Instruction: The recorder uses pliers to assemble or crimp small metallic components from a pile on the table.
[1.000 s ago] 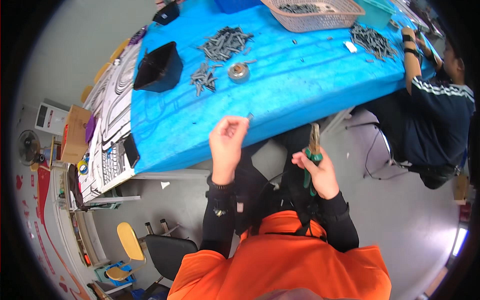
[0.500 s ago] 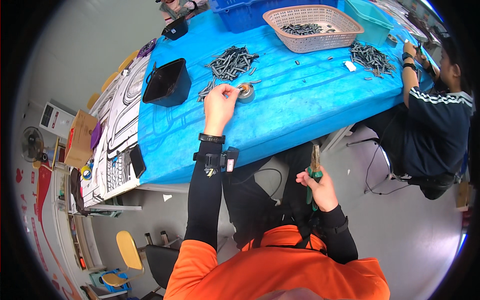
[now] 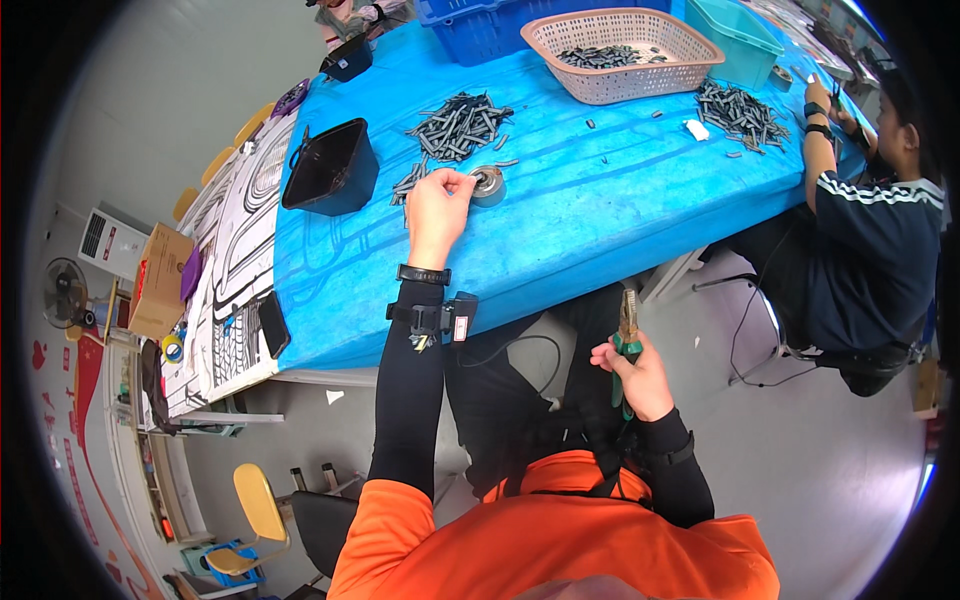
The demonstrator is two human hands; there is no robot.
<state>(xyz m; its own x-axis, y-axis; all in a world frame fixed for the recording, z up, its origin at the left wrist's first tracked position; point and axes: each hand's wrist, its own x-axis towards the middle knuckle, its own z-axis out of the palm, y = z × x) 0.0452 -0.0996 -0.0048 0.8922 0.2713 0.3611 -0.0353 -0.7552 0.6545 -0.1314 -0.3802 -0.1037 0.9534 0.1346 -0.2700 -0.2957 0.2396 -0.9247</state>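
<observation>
My left hand (image 3: 438,210) is over the blue-covered table, thumb and fingertips pinched together at the rim of a small round grey tin (image 3: 488,187). Whatever the pinch may hold is too small to make out. Just beyond the tin lies a pile of short dark grey tube-like pieces (image 3: 460,127), with some reaching close to my knuckles. My right hand (image 3: 642,380) is wrapped round a pair of pliers (image 3: 628,335) with green handles. Their jaws point up, and they are held off the table's near edge, over my lap.
A black bin (image 3: 333,168) stands left of the pile. Farther back are a tan woven basket (image 3: 620,82), a blue crate (image 3: 465,40) and a teal tub (image 3: 735,45). A second pile (image 3: 740,115) lies near a seated co-worker (image 3: 870,250) at right. A phone (image 3: 273,325) lies at left.
My left fingertips stay beside the tin; the brownish bit seen at its opening before is less visible now. The right hand keeps the pliers in the same place.
</observation>
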